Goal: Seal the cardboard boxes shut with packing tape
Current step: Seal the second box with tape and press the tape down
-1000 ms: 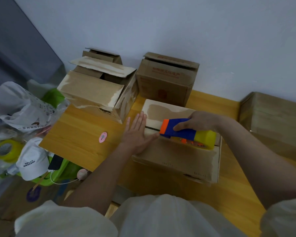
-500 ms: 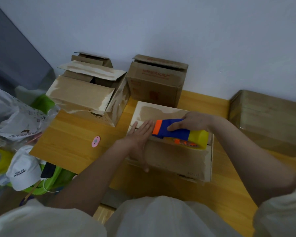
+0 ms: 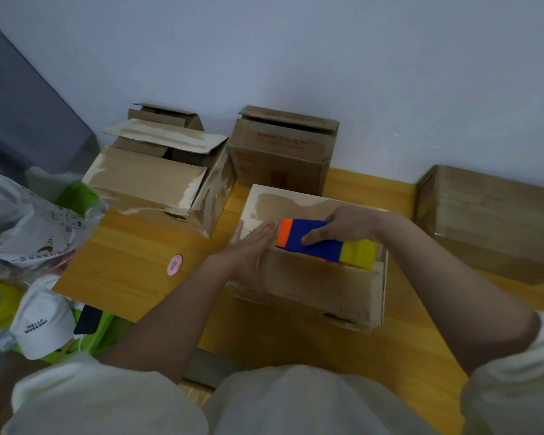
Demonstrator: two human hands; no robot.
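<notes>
Cardboard box (image 3: 311, 277) unmoved, left hand (image 3: 248, 255) shifted rightward

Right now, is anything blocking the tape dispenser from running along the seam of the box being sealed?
Only the left hand, lying flat on the near box at the dispenser's orange end. The right hand grips the dispenser on top of the box; nothing else visibly stands in the way.

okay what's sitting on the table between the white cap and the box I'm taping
In the head view, a small pink oval tag lies on the bare wooden table, between the white cap and the box under both hands.
</notes>
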